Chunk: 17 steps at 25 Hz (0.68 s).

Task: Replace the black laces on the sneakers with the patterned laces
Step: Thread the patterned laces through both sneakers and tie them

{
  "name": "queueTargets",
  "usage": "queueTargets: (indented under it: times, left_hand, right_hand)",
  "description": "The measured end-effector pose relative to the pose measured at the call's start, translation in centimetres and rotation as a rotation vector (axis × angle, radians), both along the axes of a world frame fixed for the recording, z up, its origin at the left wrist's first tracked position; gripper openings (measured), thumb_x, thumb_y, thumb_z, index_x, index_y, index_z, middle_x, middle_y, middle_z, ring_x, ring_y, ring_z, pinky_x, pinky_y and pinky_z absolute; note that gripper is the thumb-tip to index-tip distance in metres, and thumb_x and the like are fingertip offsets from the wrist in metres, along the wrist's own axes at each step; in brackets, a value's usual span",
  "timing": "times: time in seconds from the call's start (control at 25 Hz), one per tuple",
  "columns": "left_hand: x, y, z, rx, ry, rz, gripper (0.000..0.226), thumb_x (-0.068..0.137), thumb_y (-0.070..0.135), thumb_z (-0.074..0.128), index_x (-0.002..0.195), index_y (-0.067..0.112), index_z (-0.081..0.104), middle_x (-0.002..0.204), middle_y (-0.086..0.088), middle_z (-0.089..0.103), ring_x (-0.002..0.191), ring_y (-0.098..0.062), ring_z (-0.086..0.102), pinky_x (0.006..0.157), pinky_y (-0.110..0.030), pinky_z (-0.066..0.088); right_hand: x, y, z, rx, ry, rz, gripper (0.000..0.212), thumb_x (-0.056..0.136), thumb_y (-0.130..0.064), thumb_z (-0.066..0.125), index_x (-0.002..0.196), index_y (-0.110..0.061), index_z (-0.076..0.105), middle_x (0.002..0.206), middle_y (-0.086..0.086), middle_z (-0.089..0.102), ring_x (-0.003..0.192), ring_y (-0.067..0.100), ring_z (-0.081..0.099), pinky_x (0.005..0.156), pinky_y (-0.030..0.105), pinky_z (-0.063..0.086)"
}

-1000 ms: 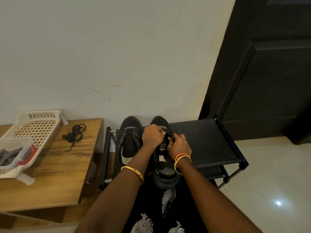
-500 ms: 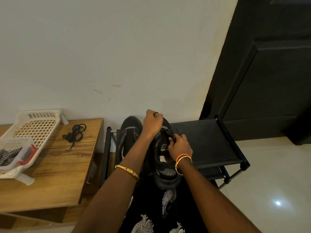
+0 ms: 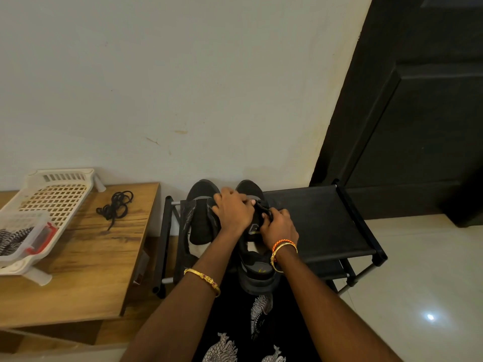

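Two black sneakers stand on a black shoe rack [image 3: 318, 220] in front of me. The left sneaker [image 3: 201, 218] has its tongue bare. Over the lace area of the right sneaker [image 3: 257, 270] my left hand [image 3: 232, 210] is closed, its fingers pinching at the black lace there. Beside it my right hand [image 3: 278, 227] grips the same spot on the shoe's upper. A loose black lace [image 3: 115, 207] lies coiled on the wooden table [image 3: 86, 270]. Black-and-white patterned laces [image 3: 11, 240] sit in a clear box at the far left.
A white plastic basket [image 3: 56, 202] rests on the table under the clear box with a red latch [image 3: 39, 240]. A dark door [image 3: 418, 113] stands at the right, pale wall behind the rack, glossy tiled floor [image 3: 423, 296] at the lower right.
My left hand rose above the shoe's toe half a second ago, then came back down onto the lace area. My right hand stayed on the sneaker.
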State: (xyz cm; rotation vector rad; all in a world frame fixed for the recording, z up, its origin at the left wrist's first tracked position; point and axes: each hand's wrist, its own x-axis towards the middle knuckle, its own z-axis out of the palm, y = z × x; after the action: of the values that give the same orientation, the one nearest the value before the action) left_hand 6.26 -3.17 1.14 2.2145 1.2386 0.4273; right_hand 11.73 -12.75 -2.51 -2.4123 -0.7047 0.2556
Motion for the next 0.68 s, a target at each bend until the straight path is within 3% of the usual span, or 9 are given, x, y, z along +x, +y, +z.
queueTargets:
  times: [0.08, 0.2, 0.28, 0.36, 0.44, 0.48, 0.68]
  left_hand:
    - [-0.3, 0.0, 1.5, 0.013, -0.179, 0.087, 0.014, 0.089, 0.028, 0.065, 0.090, 0.018, 0.075, 0.139, -0.002, 0.037, 0.132, -0.025, 0.026, 0.106, -0.047, 0.024]
    - [-0.4, 0.1, 3.1, 0.029, -0.464, 0.185, 0.012, 0.090, 0.022, 0.065, 0.089, 0.013, 0.073, 0.142, 0.001, 0.036, 0.130, -0.016, 0.033, 0.109, -0.039, 0.026]
    - [-0.3, -0.4, 3.9, -0.051, -0.640, 0.172, 0.015, 0.094, 0.017, 0.059, 0.097, 0.007, 0.070, 0.130, 0.005, 0.046, 0.113, -0.004, 0.044, 0.100, -0.023, 0.034]
    - [0.1, -1.2, 4.5, -0.160, -0.716, 0.074, 0.019, 0.099, 0.015, 0.048, 0.099, 0.005, 0.064, 0.103, 0.006, 0.060, 0.088, 0.001, 0.055, 0.080, -0.014, 0.042]
    - [0.6, -1.8, 4.2, -0.255, -0.657, 0.033, 0.018, 0.102, 0.017, 0.039, 0.099, 0.007, 0.053, 0.081, 0.003, 0.060, 0.072, -0.007, 0.057, 0.060, -0.011, 0.043]
    - [0.9, -1.7, 3.6, -0.268, -0.558, 0.031, 0.016, 0.102, 0.019, 0.039, 0.100, 0.008, 0.050, 0.080, 0.003, 0.057, 0.071, -0.010, 0.056, 0.058, -0.013, 0.041]
    - [1.1, -1.0, 0.0, -0.072, 0.088, -0.106, 0.019, 0.095, 0.018, 0.055, 0.100, 0.005, 0.067, 0.098, -0.012, 0.068, 0.091, -0.026, 0.064, 0.071, -0.030, 0.047]
  right_hand:
    - [0.0, 0.0, 0.0, 0.008, -0.002, -0.007, 0.025, 0.097, -0.032, 0.044, 0.110, -0.016, 0.059, 0.111, 0.005, 0.050, 0.093, 0.022, 0.057, 0.074, 0.035, 0.050]
    - [-0.1, 0.0, 0.0, 0.011, -0.003, -0.009, 0.025, 0.097, -0.032, 0.045, 0.111, -0.016, 0.058, 0.110, 0.005, 0.051, 0.093, 0.021, 0.057, 0.076, 0.037, 0.052]
    - [0.0, 0.1, -0.1, 0.013, -0.001, -0.010, 0.025, 0.097, -0.032, 0.045, 0.112, -0.016, 0.058, 0.110, 0.005, 0.051, 0.093, 0.020, 0.057, 0.077, 0.037, 0.053]
    - [-0.1, 0.1, -0.1, 0.014, -0.001, -0.011, 0.025, 0.097, -0.032, 0.045, 0.112, -0.015, 0.058, 0.110, 0.005, 0.051, 0.093, 0.020, 0.057, 0.077, 0.037, 0.053]
    - [-0.1, 0.1, -0.1, 0.014, -0.005, -0.012, 0.025, 0.097, -0.031, 0.046, 0.111, -0.015, 0.058, 0.109, 0.005, 0.050, 0.093, 0.020, 0.057, 0.075, 0.035, 0.051]
    - [-0.1, 0.1, -0.1, 0.014, -0.004, -0.013, 0.024, 0.097, -0.031, 0.046, 0.110, -0.016, 0.058, 0.109, 0.005, 0.050, 0.092, 0.021, 0.057, 0.074, 0.035, 0.051]
    - [0.1, 0.1, -0.3, -0.012, -0.004, -0.004, 0.022, 0.096, -0.030, 0.045, 0.107, -0.016, 0.058, 0.109, 0.006, 0.050, 0.090, 0.023, 0.056, 0.072, 0.035, 0.050]
